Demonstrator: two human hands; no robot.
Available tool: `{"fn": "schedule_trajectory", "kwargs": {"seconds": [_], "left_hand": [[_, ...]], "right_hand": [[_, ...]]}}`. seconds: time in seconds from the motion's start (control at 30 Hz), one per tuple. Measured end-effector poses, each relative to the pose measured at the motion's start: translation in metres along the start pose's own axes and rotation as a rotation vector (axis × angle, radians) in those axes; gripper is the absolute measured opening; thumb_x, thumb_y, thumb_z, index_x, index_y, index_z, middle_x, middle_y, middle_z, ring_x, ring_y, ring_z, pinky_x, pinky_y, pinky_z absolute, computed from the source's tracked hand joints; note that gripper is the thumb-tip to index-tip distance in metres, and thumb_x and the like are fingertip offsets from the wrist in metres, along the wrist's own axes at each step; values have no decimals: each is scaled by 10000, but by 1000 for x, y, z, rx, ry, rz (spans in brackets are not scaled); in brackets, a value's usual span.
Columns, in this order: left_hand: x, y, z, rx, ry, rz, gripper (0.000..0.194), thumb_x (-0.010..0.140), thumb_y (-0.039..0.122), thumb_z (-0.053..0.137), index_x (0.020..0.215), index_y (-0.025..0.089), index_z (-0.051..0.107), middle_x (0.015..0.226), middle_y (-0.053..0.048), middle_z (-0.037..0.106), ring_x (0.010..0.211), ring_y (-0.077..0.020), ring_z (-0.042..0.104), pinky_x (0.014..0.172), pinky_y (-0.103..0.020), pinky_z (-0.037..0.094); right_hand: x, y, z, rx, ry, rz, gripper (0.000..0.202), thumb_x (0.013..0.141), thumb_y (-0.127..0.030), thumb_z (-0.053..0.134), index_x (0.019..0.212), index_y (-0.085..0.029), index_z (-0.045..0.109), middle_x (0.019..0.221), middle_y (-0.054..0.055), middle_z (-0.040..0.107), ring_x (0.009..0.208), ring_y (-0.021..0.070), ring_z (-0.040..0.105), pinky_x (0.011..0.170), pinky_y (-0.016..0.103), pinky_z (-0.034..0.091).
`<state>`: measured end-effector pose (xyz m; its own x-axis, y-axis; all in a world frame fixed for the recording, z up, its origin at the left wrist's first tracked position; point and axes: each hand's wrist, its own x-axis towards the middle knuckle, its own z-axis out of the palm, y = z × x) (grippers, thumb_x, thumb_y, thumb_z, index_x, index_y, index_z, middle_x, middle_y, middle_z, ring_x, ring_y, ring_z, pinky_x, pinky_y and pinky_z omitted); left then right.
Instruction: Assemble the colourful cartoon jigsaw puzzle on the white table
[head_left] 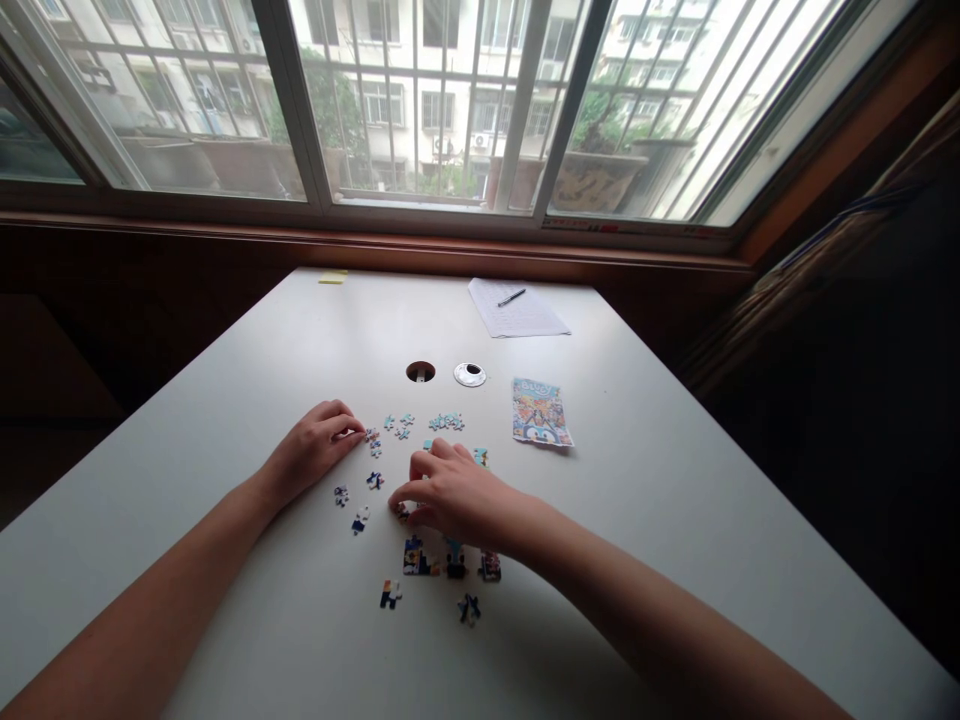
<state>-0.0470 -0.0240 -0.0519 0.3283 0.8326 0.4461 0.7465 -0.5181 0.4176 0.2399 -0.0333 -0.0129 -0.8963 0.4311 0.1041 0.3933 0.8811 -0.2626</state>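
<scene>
Small jigsaw pieces lie about the white table (300,620). My left hand (319,440) rests at the left of them, thumb and forefinger pinched at a small piece (373,440). My right hand (446,490) is over the middle of the pieces, its fingers curled down round a piece (403,514) that is partly hidden. Below it lie a joined dark section (418,558), a dark piece (455,560) and a reddish one (490,567). Nearer me are an orange and navy piece (390,594) and a navy one (469,608).
A creased picture sheet (541,412) lies right of the pieces. Behind are a round cable hole (421,372) and its silvery cover (470,375). Papers (517,316) with a pen (512,298) and a yellow note (333,277) lie near the far edge, below the window.
</scene>
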Motion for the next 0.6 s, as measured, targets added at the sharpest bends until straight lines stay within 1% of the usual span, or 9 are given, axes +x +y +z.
{"fn": "schedule_trajectory", "kwargs": {"seconds": [0.1,0.17,0.3,0.37,0.43,0.5,0.6], "left_hand": [[-1,0,0,-6,-8,-6,192,968,332,581,931,195,711,971,-65,613,889,-189,604,734,-297,558],[-1,-1,0,-10,-12,-7,192,971,331,578,939,194,709,977,-67,612,900,-191,604,735,-296,561],[-1,-2,0,-15,-8,2,199,978,330,568,931,195,705,973,-66,608,903,-189,603,731,-290,562],[-1,-2,0,-18,-5,4,201,979,331,568,922,195,706,970,-67,607,898,-186,603,726,-287,560],[-1,-1,0,-27,-9,7,200,977,331,572,922,195,708,972,-68,607,891,-184,604,718,-285,559],[-1,0,-1,-43,-15,16,194,975,327,578,925,194,709,971,-68,607,873,-180,604,706,-283,556],[0,0,-2,-59,-15,47,172,971,305,585,932,191,709,965,-68,609,855,-176,600,715,-291,550]], "right_hand": [[2,-1,3,-13,8,3,203,932,-402,672,1126,-361,717,1055,58,616,975,250,457,828,382,388],[2,-1,4,-17,11,4,243,935,-404,670,1171,-359,705,1067,59,624,983,249,462,830,377,385],[-4,0,-1,5,37,13,314,945,-396,661,1257,-356,668,1068,61,641,993,244,471,827,360,374],[-13,2,-8,26,58,25,312,951,-360,660,1263,-345,666,1060,62,648,975,233,477,828,353,372],[-25,5,-15,63,88,38,290,963,-373,640,1248,-333,676,1039,58,652,970,225,486,837,351,379],[-40,10,-23,100,130,69,257,974,-383,620,1216,-335,692,980,48,653,921,210,493,808,339,391],[-66,22,-32,127,203,97,228,986,-327,603,1187,-300,706,925,52,646,871,199,505,778,334,412]]}}
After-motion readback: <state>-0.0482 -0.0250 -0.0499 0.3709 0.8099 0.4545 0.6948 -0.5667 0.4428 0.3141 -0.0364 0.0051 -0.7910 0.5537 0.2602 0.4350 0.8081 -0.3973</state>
